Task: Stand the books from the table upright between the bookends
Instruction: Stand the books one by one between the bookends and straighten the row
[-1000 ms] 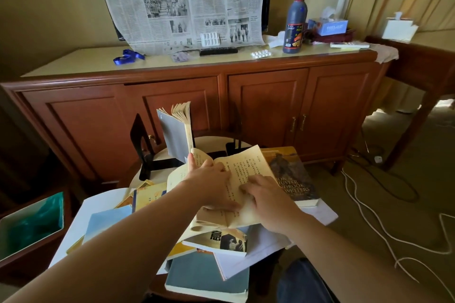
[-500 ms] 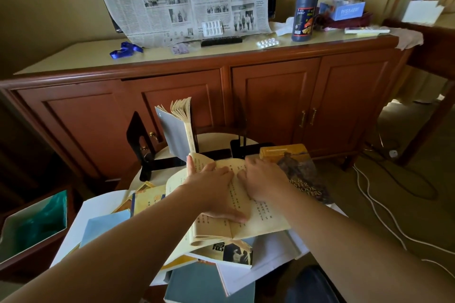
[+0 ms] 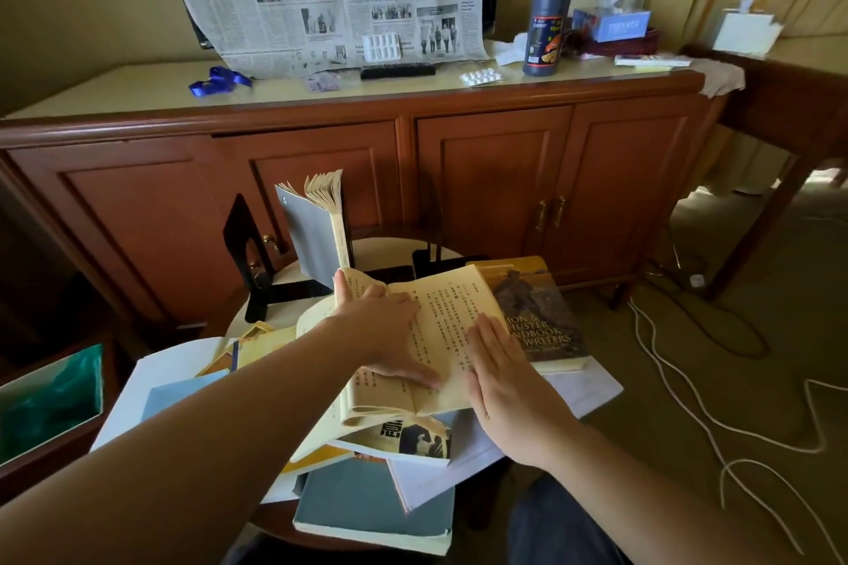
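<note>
Round table (image 3: 390, 250): bookends (image 3: 257, 271), heaped books (image 3: 376, 505), papers (image 3: 151, 376).

Dim, warm room; daylight seemingly enters from the right; wide-angle bending at edges, mostly sharp.
</note>
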Demonstrator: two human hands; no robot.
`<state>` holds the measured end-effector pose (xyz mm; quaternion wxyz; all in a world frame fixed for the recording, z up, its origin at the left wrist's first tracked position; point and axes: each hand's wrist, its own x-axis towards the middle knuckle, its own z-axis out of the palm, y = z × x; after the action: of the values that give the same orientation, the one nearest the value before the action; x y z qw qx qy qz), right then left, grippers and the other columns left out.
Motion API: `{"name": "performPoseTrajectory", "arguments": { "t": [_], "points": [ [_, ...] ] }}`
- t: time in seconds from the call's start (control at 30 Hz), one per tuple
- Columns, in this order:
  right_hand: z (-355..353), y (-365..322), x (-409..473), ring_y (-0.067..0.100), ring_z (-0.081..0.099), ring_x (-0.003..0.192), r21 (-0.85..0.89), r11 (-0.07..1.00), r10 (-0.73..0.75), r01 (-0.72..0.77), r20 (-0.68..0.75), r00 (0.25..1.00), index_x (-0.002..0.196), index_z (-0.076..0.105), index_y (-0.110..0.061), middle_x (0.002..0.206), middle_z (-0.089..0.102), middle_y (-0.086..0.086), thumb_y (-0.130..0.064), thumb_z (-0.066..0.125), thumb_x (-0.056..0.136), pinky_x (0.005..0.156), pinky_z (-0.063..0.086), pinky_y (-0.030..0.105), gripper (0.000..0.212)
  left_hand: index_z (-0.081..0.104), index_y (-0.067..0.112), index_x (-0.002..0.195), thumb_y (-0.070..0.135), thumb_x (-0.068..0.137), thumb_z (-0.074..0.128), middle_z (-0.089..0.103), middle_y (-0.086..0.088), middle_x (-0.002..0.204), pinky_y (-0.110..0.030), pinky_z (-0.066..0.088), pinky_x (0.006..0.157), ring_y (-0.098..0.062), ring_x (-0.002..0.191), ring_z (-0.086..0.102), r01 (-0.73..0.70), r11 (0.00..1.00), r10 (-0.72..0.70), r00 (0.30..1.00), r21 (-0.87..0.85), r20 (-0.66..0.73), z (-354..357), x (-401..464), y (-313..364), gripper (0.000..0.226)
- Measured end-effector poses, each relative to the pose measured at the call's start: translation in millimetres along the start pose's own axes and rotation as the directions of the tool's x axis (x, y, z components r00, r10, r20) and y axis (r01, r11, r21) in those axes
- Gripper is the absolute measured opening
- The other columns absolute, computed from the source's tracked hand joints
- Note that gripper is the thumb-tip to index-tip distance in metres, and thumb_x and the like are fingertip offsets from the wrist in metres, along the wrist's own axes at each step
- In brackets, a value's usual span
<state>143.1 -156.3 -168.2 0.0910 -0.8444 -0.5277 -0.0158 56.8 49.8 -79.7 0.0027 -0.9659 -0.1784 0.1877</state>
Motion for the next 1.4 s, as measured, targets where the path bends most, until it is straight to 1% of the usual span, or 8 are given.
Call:
{"name": "performPoseTrajectory", "arguments": {
  "t": [0.4,0.7,0.8,0.9,1.03,1.23,1.3,1.4],
  "points": [
    [-34,-4,87,0.026,0.004,0.158,-0.005,0.999,-0.05,0.052,0.238,0.97,0.164,0.011,-0.014,0.172,0.008,0.007,-0.036,0.018,0.111,0.128,0.008,0.042,0.057,0.036,0.034,0.156,0.101,0.06,0.056,0.042,0.011,0.159,-0.079,0.012,0.117,-0.028,0.152,0.027,0.009,0.999,-0.009,1.0,-0.034,-0.002,2,1,-2,0.118],
    [-43,2,123,0.032,0.056,0.116,-0.001,0.982,0.181,-0.189,0.29,0.94,0.129,0.054,-0.009,0.128,0.058,0.014,-0.032,0.023,0.11,0.095,0.051,0.048,0.043,0.03,0.035,0.158,0.097,0.065,0.058,0.037,0.012,0.162,-0.081,0.0,0.117,-0.029,0.156,0.022,0.013,0.998,-0.013,1.0,-0.066,-0.002,3,-3,-1,0.116],
    [-31,4,111,0.03,0.04,0.142,0.013,0.985,0.165,-0.171,0.205,0.965,0.149,0.04,-0.007,0.153,0.044,0.013,-0.033,0.019,0.11,0.115,0.037,0.044,0.051,0.027,0.033,0.16,0.098,0.063,0.057,0.035,0.01,0.164,-0.079,0.007,0.118,-0.029,0.156,0.02,0.016,0.997,-0.017,1.0,-0.072,-0.013,4,-4,-1,0.12],
    [-22,8,94,0.022,-0.005,0.159,-0.005,0.991,0.136,-0.137,0.181,0.974,0.164,0.002,-0.009,0.172,-0.003,0.008,-0.04,0.009,0.11,0.128,0.003,0.04,0.063,0.028,0.032,0.16,0.101,0.061,0.056,0.035,0.009,0.164,-0.078,0.011,0.118,-0.029,0.155,0.022,0.017,0.997,-0.018,1.0,-0.071,-0.016,5,-3,-2,0.124],
    [-13,10,62,0.017,-0.017,0.157,-0.011,0.995,0.1,-0.099,0.121,0.988,0.164,-0.002,-0.012,0.172,-0.013,0.004,-0.049,-0.003,0.106,0.129,0.002,0.041,0.068,0.03,0.035,0.16,0.099,0.061,0.057,0.038,0.011,0.162,-0.079,0.01,0.117,-0.028,0.154,0.024,0.023,0.997,-0.025,0.999,-0.073,-0.027,4,-4,-2,0.121],
    [-21,8,43,0.022,0.002,0.159,0.02,0.997,0.073,-0.073,0.036,0.997,0.16,0.024,-0.014,0.171,0.015,0.004,-0.054,-0.002,0.102,0.127,0.007,0.045,0.075,0.034,0.036,0.158,0.085,0.068,0.069,0.024,-0.001,0.167,-0.072,0.0,0.121,-0.03,0.155,0.018,0.094,0.981,-0.133,0.962,-0.169,-0.238,-4,-19,-2,0.108],
    [-24,5,43,0.025,0.023,0.155,0.06,0.997,0.051,-0.048,-0.048,0.998,0.147,0.046,-0.017,0.16,0.039,0.004,-0.045,0.024,0.108,0.125,0.021,0.048,0.053,0.036,0.03,0.156,0.07,0.075,0.077,0.029,-0.005,0.162,-0.06,0.026,0.122,-0.028,0.147,0.032,0.153,0.927,-0.277,0.895,-0.344,-0.35,-10,-24,-5,0.099],
    [-34,-6,41,0.024,0.049,0.137,0.177,0.984,-0.009,0.029,-0.111,0.994,0.133,0.062,-0.021,0.144,0.058,0.001,-0.024,0.05,0.105,0.103,0.051,0.042,0.031,0.045,0.022,0.15,0.046,0.085,0.08,0.05,0.0,0.142,-0.032,0.054,0.084,-0.016,0.114,0.054,0.11,0.736,-0.455,0.811,-0.668,-0.368,-17,-36,-13,0.078]
  ]
}}
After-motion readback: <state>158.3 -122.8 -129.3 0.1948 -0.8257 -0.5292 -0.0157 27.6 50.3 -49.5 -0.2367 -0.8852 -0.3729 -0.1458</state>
